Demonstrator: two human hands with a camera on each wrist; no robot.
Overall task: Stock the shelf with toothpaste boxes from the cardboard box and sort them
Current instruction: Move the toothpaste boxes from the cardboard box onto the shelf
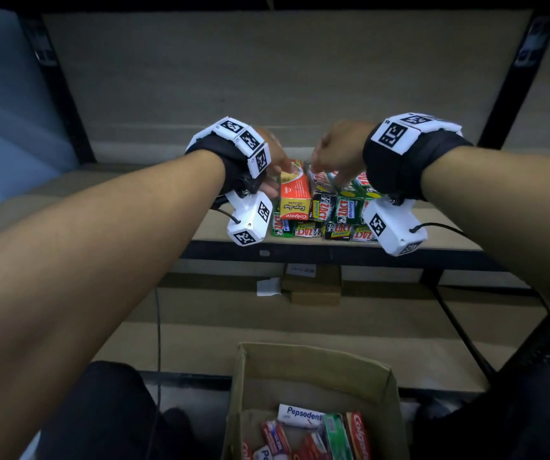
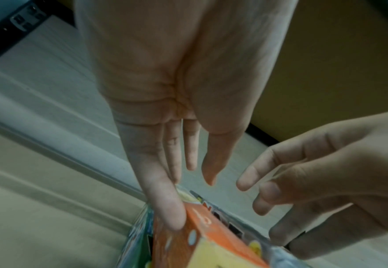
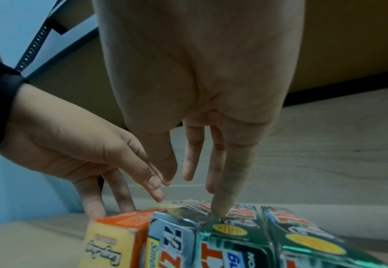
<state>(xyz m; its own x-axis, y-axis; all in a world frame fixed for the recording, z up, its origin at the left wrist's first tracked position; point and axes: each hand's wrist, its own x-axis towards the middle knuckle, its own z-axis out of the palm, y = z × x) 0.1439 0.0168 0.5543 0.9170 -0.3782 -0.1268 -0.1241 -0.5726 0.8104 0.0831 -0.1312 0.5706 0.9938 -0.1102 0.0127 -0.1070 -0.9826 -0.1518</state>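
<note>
From the head view, I have both hands over a stack of toothpaste boxes on the brown shelf board [image 1: 167,207]. My left hand [image 1: 275,161] rests on the red-and-yellow Colgate carton [image 1: 295,194]; my right hand [image 1: 336,154] reaches down onto the green-and-black Zact cartons [image 1: 346,207] beside it. Below my forearms stands the open brown cardboard box [image 1: 313,370] with more cartons inside.

From the left wrist, that hand [image 2: 165,108] is flat, fingers straight, one fingertip [image 2: 172,217] touching the Colgate carton [image 2: 211,232].

From the right wrist, that hand [image 3: 199,90] holds nothing, fingers loosely extended, one fingertip [image 3: 222,208] touching a Zact carton [image 3: 234,228].
</note>
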